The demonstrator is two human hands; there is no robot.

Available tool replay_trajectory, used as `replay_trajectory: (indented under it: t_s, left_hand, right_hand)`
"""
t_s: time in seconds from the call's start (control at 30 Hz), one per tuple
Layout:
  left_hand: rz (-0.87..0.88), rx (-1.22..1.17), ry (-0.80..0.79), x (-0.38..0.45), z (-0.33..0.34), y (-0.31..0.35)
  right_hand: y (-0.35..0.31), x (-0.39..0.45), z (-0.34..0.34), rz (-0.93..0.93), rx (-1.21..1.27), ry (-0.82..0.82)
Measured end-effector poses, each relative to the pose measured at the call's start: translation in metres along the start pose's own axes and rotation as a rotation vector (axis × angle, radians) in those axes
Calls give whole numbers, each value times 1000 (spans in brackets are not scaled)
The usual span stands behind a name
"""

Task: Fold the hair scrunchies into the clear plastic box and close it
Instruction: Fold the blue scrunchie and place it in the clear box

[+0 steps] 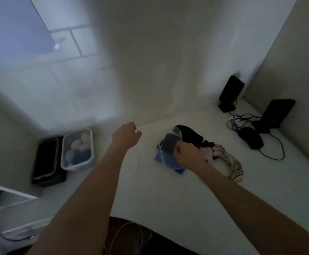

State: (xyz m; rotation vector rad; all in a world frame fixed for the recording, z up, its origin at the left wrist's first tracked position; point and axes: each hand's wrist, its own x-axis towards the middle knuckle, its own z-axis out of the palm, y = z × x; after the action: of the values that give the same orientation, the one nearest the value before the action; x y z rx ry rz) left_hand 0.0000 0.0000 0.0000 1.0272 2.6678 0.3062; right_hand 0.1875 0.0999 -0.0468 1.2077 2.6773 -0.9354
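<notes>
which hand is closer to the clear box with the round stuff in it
Left. The left hand hovers just right of the clear box; the right hand is farther right, on the fabric pile.

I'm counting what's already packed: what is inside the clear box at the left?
The clear box holds several rounded soft pieces, peach, pale blue and dark blue. Anything beneath them is covered, so I cannot count them exactly.

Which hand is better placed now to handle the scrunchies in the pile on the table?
The right hand: it already rests on the scrunchie pile. The left hand hangs in the air, apart from both pile and clear box.
</notes>
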Motion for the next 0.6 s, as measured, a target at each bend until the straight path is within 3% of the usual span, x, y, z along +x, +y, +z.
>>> replay_trajectory:
  t_s: [0.17,0.3,0.6]
  left_hand:
    - [-78,-254,7,39,36,-6]
    - [-58,-714,16,73,70,-4]
    - [52,-1213,188,96,125,-30]
  right_hand:
    - [19,13,49,78,-100,254]
    - [37,38,64,111,7,400]
    - [53,46,100,-46,-85,634]
